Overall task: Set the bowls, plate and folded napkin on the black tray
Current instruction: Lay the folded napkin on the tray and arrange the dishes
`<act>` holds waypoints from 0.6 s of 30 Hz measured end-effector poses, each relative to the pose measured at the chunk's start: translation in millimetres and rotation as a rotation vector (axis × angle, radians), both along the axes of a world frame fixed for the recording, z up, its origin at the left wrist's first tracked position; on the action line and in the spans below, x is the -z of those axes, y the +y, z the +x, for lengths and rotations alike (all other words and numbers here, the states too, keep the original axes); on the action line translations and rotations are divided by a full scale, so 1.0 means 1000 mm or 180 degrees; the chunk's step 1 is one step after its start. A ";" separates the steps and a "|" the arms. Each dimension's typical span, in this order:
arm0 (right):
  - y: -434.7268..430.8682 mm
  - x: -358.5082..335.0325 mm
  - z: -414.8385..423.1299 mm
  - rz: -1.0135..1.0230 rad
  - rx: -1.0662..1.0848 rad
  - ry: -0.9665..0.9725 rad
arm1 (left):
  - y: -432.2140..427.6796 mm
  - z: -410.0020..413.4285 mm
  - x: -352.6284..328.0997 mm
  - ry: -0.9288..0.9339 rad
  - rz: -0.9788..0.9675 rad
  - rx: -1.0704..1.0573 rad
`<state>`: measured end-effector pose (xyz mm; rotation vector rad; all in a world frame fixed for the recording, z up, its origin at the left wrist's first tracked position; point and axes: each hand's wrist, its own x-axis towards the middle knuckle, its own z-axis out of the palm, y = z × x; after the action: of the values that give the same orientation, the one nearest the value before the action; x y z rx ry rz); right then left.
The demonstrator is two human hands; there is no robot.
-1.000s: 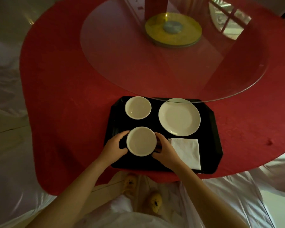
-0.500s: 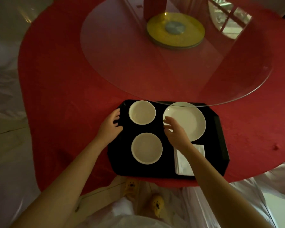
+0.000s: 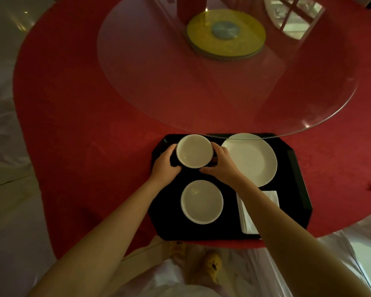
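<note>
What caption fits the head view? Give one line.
Both hands, left hand and right hand, cup the far bowl on the black tray.

I can read no text, label, brand, number or sign anywhere in my view. The white bowls, the plate, the napkin and the black tray (image 3: 298, 179) show plain surfaces, and the red bench (image 3: 94, 125) carries no lettering I can make out.
</note>
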<state>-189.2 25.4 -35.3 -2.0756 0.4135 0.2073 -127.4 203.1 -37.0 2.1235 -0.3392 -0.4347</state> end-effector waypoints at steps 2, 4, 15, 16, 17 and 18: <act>0.000 0.002 -0.004 0.0008 0.0157 -0.0032 | -0.004 0.005 0.000 -0.0029 0.0039 0.0068; -0.001 0.002 -0.008 0.0010 0.0266 -0.0046 | -0.009 0.007 0.002 -0.0039 0.0054 0.0135; -0.011 -0.010 -0.043 -0.0146 0.0766 0.0093 | -0.001 -0.012 -0.004 0.0392 0.0342 -0.0314; -0.012 -0.009 -0.053 -0.0108 0.0824 0.0166 | 0.005 -0.021 -0.004 0.0444 0.0392 -0.0301; -0.011 -0.007 -0.064 0.0052 0.0888 0.0253 | 0.009 -0.033 -0.004 0.0542 0.0388 -0.0177; -0.008 -0.005 -0.074 0.0262 0.0932 0.0345 | 0.013 -0.045 -0.003 0.0686 0.0361 -0.0008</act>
<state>-263.1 17.3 -30.6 -1.9021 0.7554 0.1588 -172.1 216.0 -34.0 2.1611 -0.1918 -0.6891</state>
